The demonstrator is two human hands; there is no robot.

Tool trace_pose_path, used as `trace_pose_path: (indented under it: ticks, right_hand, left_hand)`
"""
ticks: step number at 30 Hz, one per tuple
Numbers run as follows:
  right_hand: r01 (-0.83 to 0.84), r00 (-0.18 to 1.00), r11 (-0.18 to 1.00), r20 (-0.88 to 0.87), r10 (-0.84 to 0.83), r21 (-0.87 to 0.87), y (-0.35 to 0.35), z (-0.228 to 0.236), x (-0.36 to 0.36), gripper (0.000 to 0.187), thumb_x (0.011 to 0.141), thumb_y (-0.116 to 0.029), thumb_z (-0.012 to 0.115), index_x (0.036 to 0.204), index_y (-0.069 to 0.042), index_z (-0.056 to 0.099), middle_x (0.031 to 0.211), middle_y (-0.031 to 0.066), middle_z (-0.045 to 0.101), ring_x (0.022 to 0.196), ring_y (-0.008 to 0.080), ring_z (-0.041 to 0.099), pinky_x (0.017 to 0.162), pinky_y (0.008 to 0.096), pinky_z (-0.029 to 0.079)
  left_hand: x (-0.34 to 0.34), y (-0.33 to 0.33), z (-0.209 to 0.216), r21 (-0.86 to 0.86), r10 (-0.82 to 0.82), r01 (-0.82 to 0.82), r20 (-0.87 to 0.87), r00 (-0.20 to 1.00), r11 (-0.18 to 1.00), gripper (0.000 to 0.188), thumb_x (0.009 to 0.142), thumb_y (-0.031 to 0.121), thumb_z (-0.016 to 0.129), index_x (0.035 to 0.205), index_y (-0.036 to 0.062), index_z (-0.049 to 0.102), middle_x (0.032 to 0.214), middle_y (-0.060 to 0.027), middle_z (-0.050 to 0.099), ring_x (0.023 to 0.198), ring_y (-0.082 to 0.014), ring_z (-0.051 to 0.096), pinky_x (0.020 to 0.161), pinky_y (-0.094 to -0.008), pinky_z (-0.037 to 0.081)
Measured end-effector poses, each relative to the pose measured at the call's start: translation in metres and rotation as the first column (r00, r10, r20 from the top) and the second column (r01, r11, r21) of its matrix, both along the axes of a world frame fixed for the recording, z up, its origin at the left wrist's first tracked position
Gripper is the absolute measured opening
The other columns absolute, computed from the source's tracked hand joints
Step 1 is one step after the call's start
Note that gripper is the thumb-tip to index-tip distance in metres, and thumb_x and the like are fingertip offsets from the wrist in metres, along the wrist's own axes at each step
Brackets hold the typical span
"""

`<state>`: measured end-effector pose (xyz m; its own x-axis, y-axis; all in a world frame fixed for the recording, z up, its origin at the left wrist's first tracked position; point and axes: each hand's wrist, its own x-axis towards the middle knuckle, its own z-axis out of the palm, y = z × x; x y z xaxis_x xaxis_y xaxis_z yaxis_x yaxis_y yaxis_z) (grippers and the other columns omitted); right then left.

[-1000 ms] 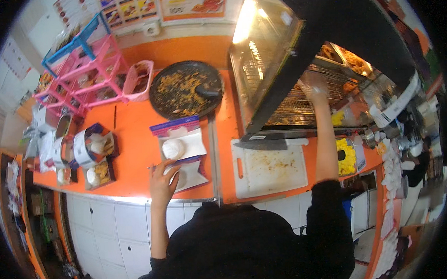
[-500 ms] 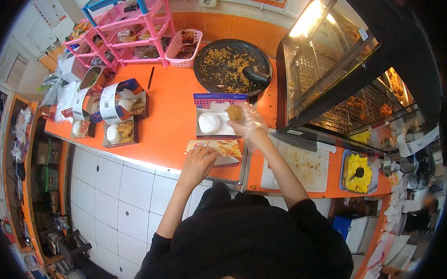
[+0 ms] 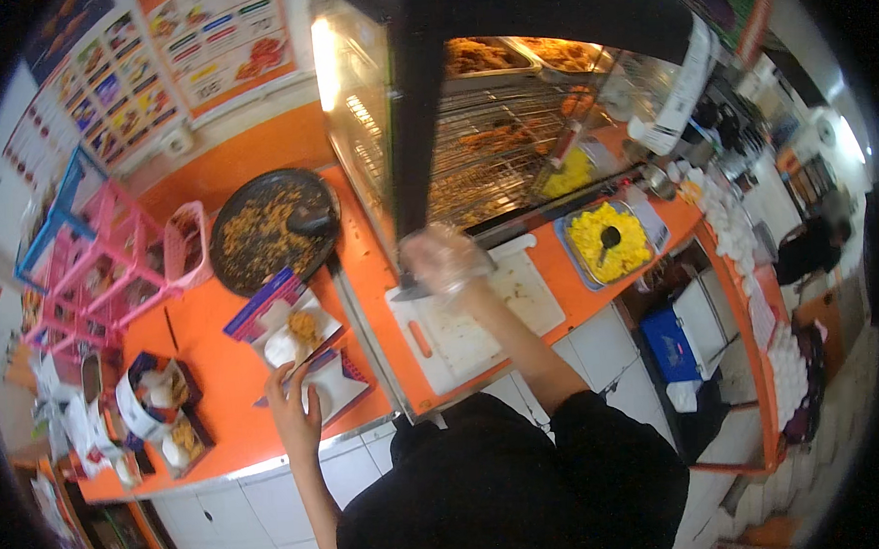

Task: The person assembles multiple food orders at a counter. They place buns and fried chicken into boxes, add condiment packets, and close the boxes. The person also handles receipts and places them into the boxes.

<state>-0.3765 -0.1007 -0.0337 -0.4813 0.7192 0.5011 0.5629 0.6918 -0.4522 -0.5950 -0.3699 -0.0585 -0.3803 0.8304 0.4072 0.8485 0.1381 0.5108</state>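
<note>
Flanking the purple box (image 3: pixel 264 306): your left hand (image 3: pixel 294 403), near edge, grip loosely spread; your right hand (image 3: pixel 446 262), rightward, blurred, grip unreadable. Box probably light, bendable; hold by sidewalls.

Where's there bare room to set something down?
Best bet: the orange counter between the packed boxes on the left and the open boxes by the left hand, below the black pan. The cutting board's near-left part looks bare. Crowded: around the pink rack and by the knife, partly hidden by the right hand.
</note>
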Motion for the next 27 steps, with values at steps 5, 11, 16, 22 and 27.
trace_pose_path:
  ticks: [5, 11, 16, 22, 27]
  right_hand:
    - [0.482, 0.506, 0.861, -0.750, -0.426, -0.164, 0.118, 0.019, 0.159, 0.017, 0.082, -0.004, 0.072, 0.099, -0.006, 0.067, 0.096, 0.0057, 0.067, 0.086, 0.0158, 0.062, 0.077, 0.0284, 0.051]
    - [0.800, 0.341, 0.572, -0.648, -0.682, -0.181, 0.259, -0.017, 0.390, 0.026, 0.091, -0.020, 0.058, 0.110, -0.004, 0.064, 0.110, 0.0134, 0.066, 0.104, 0.0290, 0.061, 0.093, 0.0404, 0.047]
    - [0.889, 0.432, 0.458, -0.379, -0.819, 0.023, 0.403, -0.037, 0.512, 0.043, 0.099, -0.033, 0.039, 0.124, -0.003, 0.057, 0.122, 0.0194, 0.062, 0.112, 0.0363, 0.059, 0.097, 0.0478, 0.045]
    - [0.739, 0.622, 0.601, -0.034, -0.782, -0.303, 0.457, 0.010, 0.497, 0.056, 0.102, -0.037, 0.035, 0.149, -0.006, 0.033, 0.100, 0.0088, 0.071, 0.081, 0.0291, 0.069, 0.075, 0.0396, 0.056]
    - [0.764, 0.637, 0.609, 0.105, -0.763, -0.212, 0.436, 0.020, 0.472, 0.051, 0.097, -0.017, 0.040, 0.145, -0.003, 0.036, 0.098, 0.0154, 0.071, 0.089, 0.0263, 0.069, 0.076, 0.0389, 0.056]
  left_hand:
    - [0.043, 0.039, 0.004, 0.006, -0.084, 0.084, 0.068, 0.994, 0.996, 0.032, 0.085, 0.000, 0.063, 0.117, 0.0063, 0.061, 0.127, -0.0155, 0.052, 0.122, -0.0362, 0.048, 0.103, -0.0458, 0.040]
    - [0.110, 0.090, -0.030, 0.016, -0.137, 0.137, 0.046, 0.989, 0.990, 0.035, 0.086, 0.003, 0.064, 0.120, 0.0074, 0.060, 0.129, -0.0164, 0.050, 0.123, -0.0344, 0.047, 0.103, -0.0446, 0.040]
    - [0.176, 0.197, -0.045, 0.295, 0.103, -0.110, 0.039, 0.994, 0.949, 0.048, 0.090, 0.017, 0.062, 0.135, 0.0064, 0.049, 0.145, -0.0159, 0.041, 0.132, -0.0309, 0.040, 0.107, -0.0449, 0.037]
    - [0.268, 0.294, -0.002, 0.249, 0.086, -0.093, 0.039, 0.996, 0.964, 0.053, 0.093, 0.029, 0.050, 0.140, 0.0075, 0.041, 0.149, -0.0163, 0.036, 0.135, -0.0316, 0.038, 0.110, -0.0465, 0.031]
    - [0.290, 0.351, 0.006, 0.240, 0.217, -0.208, -0.011, 0.976, 0.948, 0.059, 0.095, 0.039, 0.041, 0.145, 0.0084, 0.035, 0.152, -0.0167, 0.031, 0.137, -0.0322, 0.036, 0.112, -0.0478, 0.027]
